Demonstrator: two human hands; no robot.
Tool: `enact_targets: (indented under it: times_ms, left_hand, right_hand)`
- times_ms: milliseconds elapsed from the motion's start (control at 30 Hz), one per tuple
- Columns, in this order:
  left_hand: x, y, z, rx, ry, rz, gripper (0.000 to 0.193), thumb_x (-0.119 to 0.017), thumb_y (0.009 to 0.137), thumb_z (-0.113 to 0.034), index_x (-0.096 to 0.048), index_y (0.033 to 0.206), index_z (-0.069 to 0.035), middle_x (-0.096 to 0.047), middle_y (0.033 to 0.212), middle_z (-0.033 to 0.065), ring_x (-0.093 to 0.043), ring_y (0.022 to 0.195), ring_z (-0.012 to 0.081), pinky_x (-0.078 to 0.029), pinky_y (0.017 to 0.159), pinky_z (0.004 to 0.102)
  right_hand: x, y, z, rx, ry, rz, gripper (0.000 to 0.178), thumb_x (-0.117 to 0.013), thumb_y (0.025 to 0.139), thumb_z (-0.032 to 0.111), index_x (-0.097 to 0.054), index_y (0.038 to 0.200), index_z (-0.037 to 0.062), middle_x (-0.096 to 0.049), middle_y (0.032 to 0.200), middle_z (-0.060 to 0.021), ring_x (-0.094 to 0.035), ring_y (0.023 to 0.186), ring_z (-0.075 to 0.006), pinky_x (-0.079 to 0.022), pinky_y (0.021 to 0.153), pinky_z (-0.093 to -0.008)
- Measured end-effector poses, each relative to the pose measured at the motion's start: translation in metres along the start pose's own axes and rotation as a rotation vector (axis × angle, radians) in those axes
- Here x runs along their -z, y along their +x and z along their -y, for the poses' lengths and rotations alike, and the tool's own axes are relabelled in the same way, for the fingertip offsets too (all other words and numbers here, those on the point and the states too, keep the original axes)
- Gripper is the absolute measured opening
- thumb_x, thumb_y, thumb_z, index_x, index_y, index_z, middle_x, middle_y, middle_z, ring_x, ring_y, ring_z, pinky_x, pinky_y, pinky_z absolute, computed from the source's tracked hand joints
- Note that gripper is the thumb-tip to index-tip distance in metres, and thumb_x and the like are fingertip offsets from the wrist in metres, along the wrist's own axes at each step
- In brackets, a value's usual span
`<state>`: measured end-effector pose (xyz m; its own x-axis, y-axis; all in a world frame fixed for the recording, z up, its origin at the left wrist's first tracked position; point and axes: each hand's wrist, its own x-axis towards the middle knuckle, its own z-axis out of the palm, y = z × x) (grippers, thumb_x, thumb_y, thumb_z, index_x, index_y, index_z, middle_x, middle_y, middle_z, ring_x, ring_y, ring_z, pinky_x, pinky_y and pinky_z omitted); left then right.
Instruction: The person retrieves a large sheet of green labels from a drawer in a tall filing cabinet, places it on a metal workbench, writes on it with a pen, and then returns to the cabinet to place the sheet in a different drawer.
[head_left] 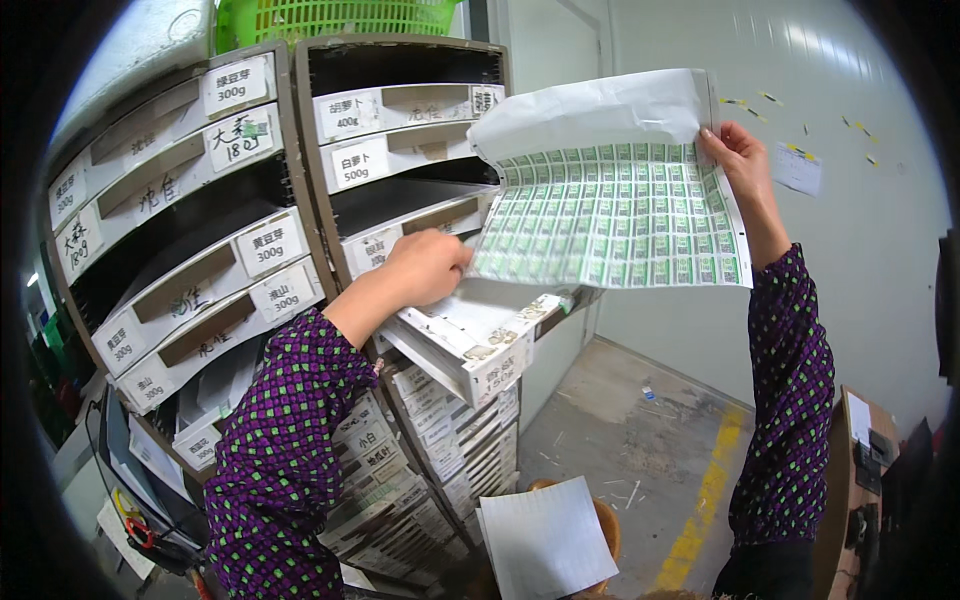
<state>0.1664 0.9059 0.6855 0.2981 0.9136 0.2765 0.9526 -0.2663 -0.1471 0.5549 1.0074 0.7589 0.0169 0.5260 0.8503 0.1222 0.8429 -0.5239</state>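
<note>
A large sheet of green-and-white labels [610, 220] hangs between my two hands, its upper part blank and curling over. My right hand [740, 165] pinches the sheet's upper right edge, thumb in front. At its lower left corner, my left hand [428, 268] is closed with the knuckles up; the fingertips are partly hidden, and they seem to grip the sheet's edge. Just below the sheet, a white drawer [475, 335] is pulled out of the cabinet, with pale paper lying inside.
Two drawer cabinets [303, 150] with labelled white fronts stand on the left, a green basket [330, 20] on top. Low in front, white paper [550, 535] rests on a round brown stool [607, 520]. A yellow line [705, 500] crosses the floor. At right stands a wooden desk [835, 500].
</note>
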Motion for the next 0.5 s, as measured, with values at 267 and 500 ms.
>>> enact_targets:
  times_ms: [267,500]
  left_hand:
    - [0.000,-0.002,-0.005,0.040,-0.512,0.054,0.038,-0.061,0.077,-0.010,-0.072,0.113,-0.015,-0.068,0.113,0.0153,-0.062,0.108,0.0258,-0.047,0.096,0.0331]
    - [0.014,-0.015,-0.023,-0.211,-1.345,0.012,0.090,-0.079,0.069,-0.018,-0.034,0.146,-0.002,-0.042,0.145,0.0149,-0.039,0.135,0.0254,-0.030,0.114,0.0401]
  right_hand:
    - [-0.006,-0.058,-0.012,0.064,0.218,-0.347,0.014,-0.066,0.093,0.014,-0.062,0.097,0.0003,-0.064,0.082,0.0002,-0.054,0.070,-0.0041,-0.043,0.063,-0.0198]
    - [-0.014,-0.089,-0.001,0.067,0.207,-0.458,0.016,-0.065,0.094,0.014,-0.057,0.085,0.0040,-0.056,0.073,0.0041,-0.047,0.064,-0.0020,-0.038,0.058,-0.0181]
